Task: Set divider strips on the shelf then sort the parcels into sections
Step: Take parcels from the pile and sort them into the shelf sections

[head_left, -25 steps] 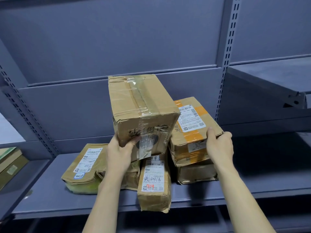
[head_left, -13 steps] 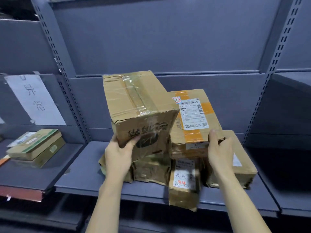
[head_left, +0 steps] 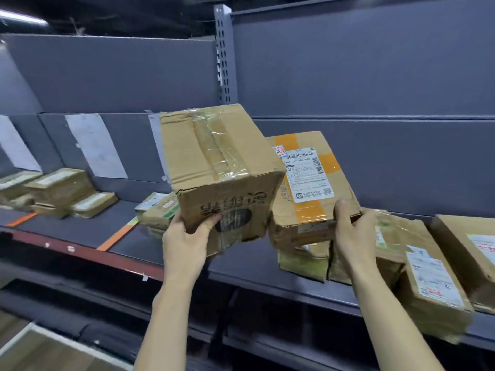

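L hand [head_left: 187,236] is gripping taped cardboard box [head_left: 214,167] at its lower corner; R hand [head_left: 351,234] is clutching orange-taped parcel [head_left: 308,183] at 3 o'clock, touching, above shelf [head_left: 254,266].

Grey shelf [head_left: 254,266] — brown parcels [head_left: 426,266] at right, orange divider strips [head_left: 116,238] and flat boxes [head_left: 61,191] at left.

Bare shelf [head_left: 241,266] below the lifted boxes — parcels [head_left: 428,263] crowd the right.
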